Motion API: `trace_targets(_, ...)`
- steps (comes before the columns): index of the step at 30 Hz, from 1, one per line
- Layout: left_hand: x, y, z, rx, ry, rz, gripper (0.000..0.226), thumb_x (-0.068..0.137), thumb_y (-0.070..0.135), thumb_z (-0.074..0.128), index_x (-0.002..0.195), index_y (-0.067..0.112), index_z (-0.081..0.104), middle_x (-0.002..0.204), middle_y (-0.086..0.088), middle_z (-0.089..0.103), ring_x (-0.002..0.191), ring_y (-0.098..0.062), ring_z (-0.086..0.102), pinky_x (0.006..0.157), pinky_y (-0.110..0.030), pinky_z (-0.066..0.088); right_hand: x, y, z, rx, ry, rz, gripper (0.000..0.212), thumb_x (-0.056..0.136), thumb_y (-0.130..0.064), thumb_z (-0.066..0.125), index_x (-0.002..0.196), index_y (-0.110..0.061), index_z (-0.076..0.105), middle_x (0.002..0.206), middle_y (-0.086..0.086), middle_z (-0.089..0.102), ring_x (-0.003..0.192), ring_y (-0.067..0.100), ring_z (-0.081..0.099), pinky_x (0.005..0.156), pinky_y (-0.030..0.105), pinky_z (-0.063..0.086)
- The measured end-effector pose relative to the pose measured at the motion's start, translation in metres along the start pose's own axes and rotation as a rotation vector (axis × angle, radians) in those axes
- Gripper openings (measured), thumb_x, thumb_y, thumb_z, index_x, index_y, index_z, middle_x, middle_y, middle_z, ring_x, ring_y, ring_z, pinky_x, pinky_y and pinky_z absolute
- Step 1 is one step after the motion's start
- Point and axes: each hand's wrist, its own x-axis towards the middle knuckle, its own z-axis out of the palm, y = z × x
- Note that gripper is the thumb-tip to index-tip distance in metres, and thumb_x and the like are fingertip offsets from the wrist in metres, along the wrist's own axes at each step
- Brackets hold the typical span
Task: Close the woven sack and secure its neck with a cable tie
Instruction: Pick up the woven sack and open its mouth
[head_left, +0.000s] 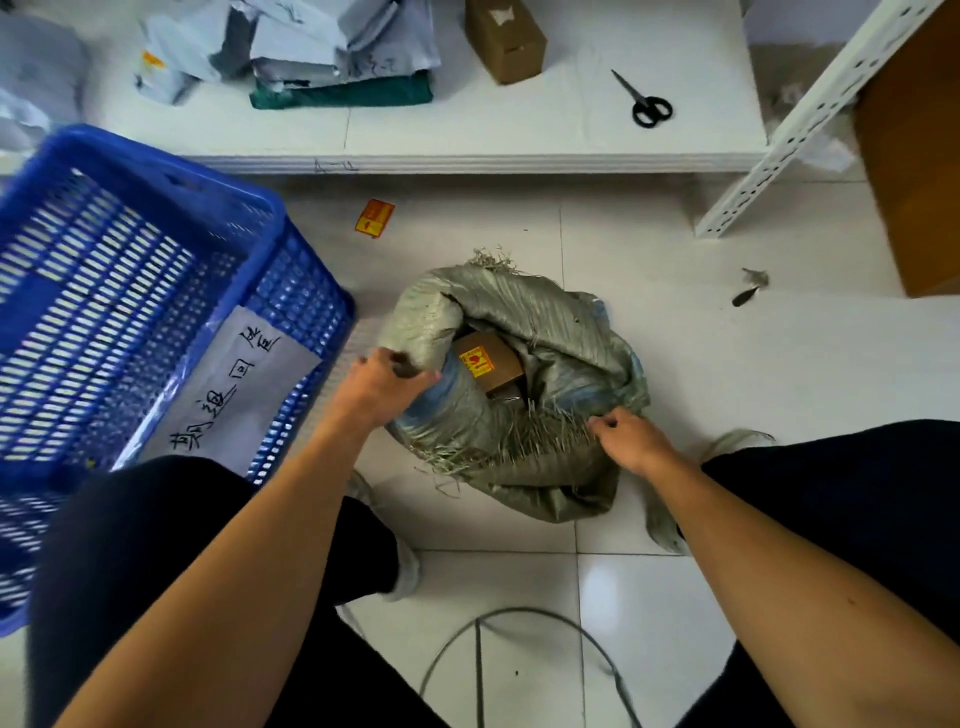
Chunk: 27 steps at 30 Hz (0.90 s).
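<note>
From my remote seat I see both forearms bare to the left hand (376, 387) and right hand (631, 441), dark trousers (130, 545), and perhaps a pale shoe (408, 569).

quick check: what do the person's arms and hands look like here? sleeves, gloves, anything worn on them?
Both forearms are bare right up to the frame edge, with no sleeves showing. The left hand and right hand wear no gloves, and no watch, ring or band is visible. No markings or cables on the arms. Dark trousers cover the legs below them.
</note>
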Motion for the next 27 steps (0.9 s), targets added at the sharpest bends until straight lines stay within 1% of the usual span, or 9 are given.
trace_targets(3,0.006,-0.003,0.007,0.065,0.000,0.059,0.034,0.094,0.038,0.059,0.116,0.013,0.068,0.117,-0.015,0.068,0.105,-0.034,0.064,0.091,-0.039,0.053,0.008,-0.009,0.000,0.099,0.071,0.046,0.062,0.099,-0.058,0.041,0.132,-0.009,0.061,0.137,0.018,0.060,0.123,0.039,0.057,0.102,0.042,0.045)
trace_targets(5,0.008,0.001,0.008,-0.003,0.002,0.057,0.025,0.096,0.028,0.055,0.108,0.012,0.069,0.108,-0.013,0.069,0.098,-0.032,0.063,0.082,-0.037,0.051,0.013,-0.013,-0.001,0.179,0.096,0.068,0.058,0.101,-0.053,0.045,0.132,-0.008,0.063,0.135,0.018,0.061,0.123,0.038,0.058,0.102,0.040,0.044)
trace_targets(9,0.004,0.004,0.006,-0.374,-0.103,-0.091,0.017,0.086,0.020,0.058,0.097,0.010,0.065,0.092,-0.009,0.060,0.082,-0.024,0.054,0.070,-0.033,0.042,0.013,-0.006,0.003,0.326,0.214,0.112,0.049,0.097,-0.045,0.059,0.122,-0.004,0.067,0.125,0.021,0.067,0.116,0.040,0.061,0.097,0.040,0.048)
trace_targets(12,-0.009,0.008,-0.001,-0.651,-0.097,-0.117,0.002,0.084,0.015,0.059,0.084,0.014,0.060,0.086,-0.009,0.057,0.078,-0.021,0.052,0.066,-0.031,0.044,0.001,-0.009,0.006,0.338,0.351,0.112,0.045,0.095,-0.045,0.063,0.114,-0.006,0.074,0.117,0.020,0.071,0.110,0.040,0.064,0.092,0.040,0.051)
trace_targets(14,-0.018,0.017,-0.009,-0.839,-0.076,-0.091,0.004,0.086,0.016,0.058,0.082,0.015,0.060,0.082,-0.006,0.057,0.073,-0.019,0.053,0.062,-0.031,0.043,-0.007,-0.015,-0.003,0.392,0.446,0.135,0.050,0.094,-0.048,0.063,0.113,-0.004,0.075,0.116,0.023,0.071,0.110,0.042,0.063,0.091,0.040,0.050)
trace_targets(18,-0.044,0.035,-0.025,-1.078,-0.088,-0.035,0.006,0.087,0.020,0.060,0.087,0.015,0.064,0.081,-0.001,0.064,0.075,-0.017,0.059,0.063,-0.030,0.044,-0.020,-0.022,-0.027,0.474,0.573,0.115,0.057,0.089,-0.061,0.060,0.103,-0.008,0.077,0.109,0.022,0.073,0.105,0.042,0.065,0.092,0.043,0.051)
trace_targets(21,-0.061,0.035,-0.033,-1.078,-0.099,-0.015,0.010,0.087,0.020,0.061,0.092,0.014,0.067,0.085,-0.003,0.067,0.078,-0.018,0.061,0.065,-0.030,0.045,-0.032,-0.023,-0.037,0.472,0.609,0.079,0.065,0.087,-0.069,0.056,0.097,-0.008,0.076,0.106,0.021,0.073,0.101,0.041,0.066,0.090,0.044,0.053)
trace_targets(24,-0.078,0.030,-0.037,-1.053,-0.107,0.013,0.011,0.087,0.020,0.062,0.093,0.014,0.069,0.088,-0.006,0.069,0.080,-0.020,0.063,0.064,-0.031,0.046,-0.049,-0.024,-0.045,0.450,0.566,0.070,0.070,0.088,-0.070,0.055,0.098,-0.003,0.073,0.108,0.023,0.072,0.102,0.041,0.065,0.087,0.041,0.051)
trace_targets(27,-0.094,0.026,-0.040,-1.044,-0.112,0.020,0.013,0.090,0.021,0.064,0.098,0.014,0.071,0.097,-0.009,0.071,0.088,-0.023,0.064,0.068,-0.033,0.049,-0.070,-0.023,-0.051,0.375,0.487,0.048,0.072,0.092,-0.066,0.052,0.109,0.001,0.070,0.117,0.025,0.069,0.108,0.041,0.064,0.088,0.041,0.050)
